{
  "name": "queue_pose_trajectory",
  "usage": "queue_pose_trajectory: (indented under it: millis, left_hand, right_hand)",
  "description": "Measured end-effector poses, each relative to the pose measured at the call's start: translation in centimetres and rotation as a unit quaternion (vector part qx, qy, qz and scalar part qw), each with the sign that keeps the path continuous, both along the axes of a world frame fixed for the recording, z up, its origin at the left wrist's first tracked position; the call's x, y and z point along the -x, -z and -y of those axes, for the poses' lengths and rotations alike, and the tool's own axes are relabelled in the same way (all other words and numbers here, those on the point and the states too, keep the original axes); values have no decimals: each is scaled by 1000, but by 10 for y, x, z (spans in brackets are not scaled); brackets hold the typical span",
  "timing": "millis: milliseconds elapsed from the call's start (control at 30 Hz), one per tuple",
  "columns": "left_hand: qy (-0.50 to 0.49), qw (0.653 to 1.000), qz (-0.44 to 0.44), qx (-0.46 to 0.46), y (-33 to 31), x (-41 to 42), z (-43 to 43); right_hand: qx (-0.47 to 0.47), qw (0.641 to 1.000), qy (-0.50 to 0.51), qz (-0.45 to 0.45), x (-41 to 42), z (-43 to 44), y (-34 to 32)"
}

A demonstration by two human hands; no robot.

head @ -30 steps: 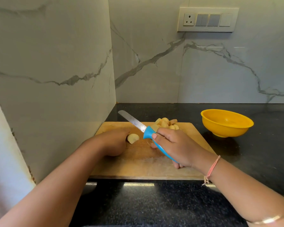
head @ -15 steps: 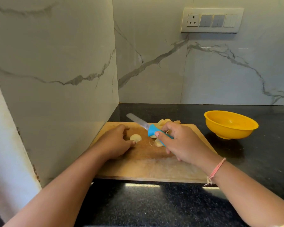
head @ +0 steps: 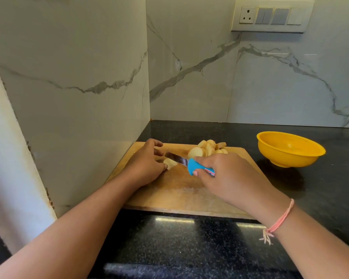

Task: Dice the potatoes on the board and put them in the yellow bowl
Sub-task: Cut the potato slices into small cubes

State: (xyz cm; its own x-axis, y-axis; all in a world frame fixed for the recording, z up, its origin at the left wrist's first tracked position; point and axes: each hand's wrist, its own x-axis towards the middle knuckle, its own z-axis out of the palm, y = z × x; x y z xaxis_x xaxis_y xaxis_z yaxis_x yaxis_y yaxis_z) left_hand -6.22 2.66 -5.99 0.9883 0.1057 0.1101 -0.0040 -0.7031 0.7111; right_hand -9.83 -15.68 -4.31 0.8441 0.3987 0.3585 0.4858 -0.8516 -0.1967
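Observation:
A wooden cutting board [head: 179, 196] lies on the black counter. My left hand [head: 144, 165] holds a small pale potato piece [head: 169, 163] against the board with thumb and curled fingers. My right hand [head: 226, 176] grips the blue handle of a knife [head: 197, 168]; its blade [head: 175, 157] lies across the top of that piece, pointing left. A pile of potato slices [head: 207, 150] sits at the board's far edge, just beyond my right hand. The yellow bowl [head: 289, 149] stands on the counter to the right of the board, with nothing visible inside it.
Marble walls close off the corner on the left [head: 79, 87] and behind [head: 250, 81], close to the board. A socket and switch panel [head: 271, 16] is mounted high on the back wall. Black counter [head: 320, 188] extends to the right and front.
My right hand swung the knife down and left, so the blade now lies over the potato piece. My left hand shifted its fingers further around the piece.

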Motion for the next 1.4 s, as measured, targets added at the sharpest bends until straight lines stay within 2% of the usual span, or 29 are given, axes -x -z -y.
queue_pose_trajectory:
  millis: [200, 467, 733, 1033, 1233, 1400]
  left_hand:
    - [24, 998, 39, -48, 1, 2, 0]
    - [25, 998, 13, -63, 0, 2, 1]
    - [23, 994, 0, -106, -4, 3, 4]
    - [48, 987, 24, -148, -1, 7, 2]
    - [7, 987, 65, -148, 3, 1, 4]
    - [-14, 982, 64, -178, 6, 1, 11]
  right_hand:
    - [15, 999, 8, 31, 2, -2, 2]
    - [47, 998, 33, -8, -2, -13, -1]
    - [100, 995, 12, -20, 2, -17, -13]
    - [83, 995, 41, -28, 18, -18, -4]
    - [57, 993, 73, -72, 13, -21, -12]
    - [58, 993, 72, -79, 9, -31, -19]
